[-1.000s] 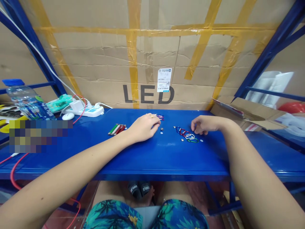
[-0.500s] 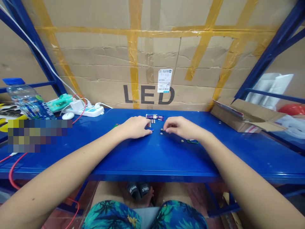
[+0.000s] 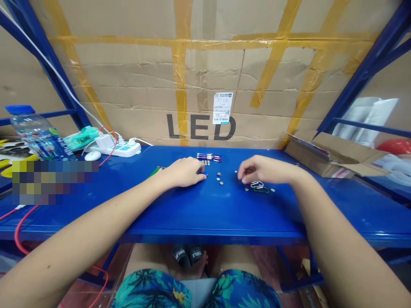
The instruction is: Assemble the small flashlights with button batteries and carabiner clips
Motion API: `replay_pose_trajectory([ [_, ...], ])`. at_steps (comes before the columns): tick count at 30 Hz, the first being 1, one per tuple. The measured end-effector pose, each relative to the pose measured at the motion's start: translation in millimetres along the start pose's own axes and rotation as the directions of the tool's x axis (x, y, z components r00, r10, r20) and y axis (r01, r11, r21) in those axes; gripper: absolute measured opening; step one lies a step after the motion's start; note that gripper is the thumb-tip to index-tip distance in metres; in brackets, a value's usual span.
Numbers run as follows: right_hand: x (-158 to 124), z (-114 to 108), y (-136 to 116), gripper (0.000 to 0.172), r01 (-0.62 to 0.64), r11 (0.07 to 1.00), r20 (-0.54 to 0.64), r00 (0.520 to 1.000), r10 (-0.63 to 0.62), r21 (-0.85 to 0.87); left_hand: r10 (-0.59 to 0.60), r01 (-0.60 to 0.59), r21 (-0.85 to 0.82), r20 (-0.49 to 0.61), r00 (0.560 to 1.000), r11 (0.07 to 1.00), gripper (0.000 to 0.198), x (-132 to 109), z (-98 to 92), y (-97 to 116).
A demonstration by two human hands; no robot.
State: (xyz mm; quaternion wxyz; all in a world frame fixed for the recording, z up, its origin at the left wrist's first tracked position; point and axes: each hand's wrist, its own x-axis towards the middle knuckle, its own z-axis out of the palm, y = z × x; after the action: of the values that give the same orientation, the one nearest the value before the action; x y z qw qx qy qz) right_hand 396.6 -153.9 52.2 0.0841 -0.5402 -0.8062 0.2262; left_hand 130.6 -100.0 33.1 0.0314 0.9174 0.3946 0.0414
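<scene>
My left hand (image 3: 189,172) rests on the blue tabletop, fingers closed around a small blue piece (image 3: 206,174) whose end pokes out past the thumb. The rest of that piece is hidden by the hand. My right hand (image 3: 258,170) hovers over the table, fingers loosely bent and thumb a little apart, with nothing visible in it. A small round metal piece (image 3: 236,171) lies by its fingertips. Below it are a silver carabiner (image 3: 257,185) and a green carabiner (image 3: 261,190). Between the hands lie a metal disc (image 3: 218,174) and another small disc (image 3: 221,183).
Behind the hands lie shiny blue and purple tubes (image 3: 205,156) with several button-like discs (image 3: 207,163) before them. A white power strip (image 3: 123,149) and a bottle (image 3: 40,134) stand left. An open cardboard box (image 3: 321,156) sits right, and a big carton (image 3: 135,94) closes the back.
My right hand has moved right, away from the small discs at the middle, which now show more fully. The silver carabiner has come into view. My left hand has stayed almost in place.
</scene>
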Motion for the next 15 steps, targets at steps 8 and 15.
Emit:
replay_pose_trajectory([
  [8,2.4,10.2,-2.0,0.007,-0.024,0.992,0.098,0.994,0.037,-0.128,0.027,-0.027,-0.002,-0.037,0.999,1.000,0.033,2.6,5.1,-0.8],
  [15,18.3,17.0,4.3,0.016,-0.017,0.984,-0.314,0.948,-0.040,-0.176,0.028,-0.029,-0.007,-0.074,0.997,1.000,0.035,2.6,4.6,0.6],
])
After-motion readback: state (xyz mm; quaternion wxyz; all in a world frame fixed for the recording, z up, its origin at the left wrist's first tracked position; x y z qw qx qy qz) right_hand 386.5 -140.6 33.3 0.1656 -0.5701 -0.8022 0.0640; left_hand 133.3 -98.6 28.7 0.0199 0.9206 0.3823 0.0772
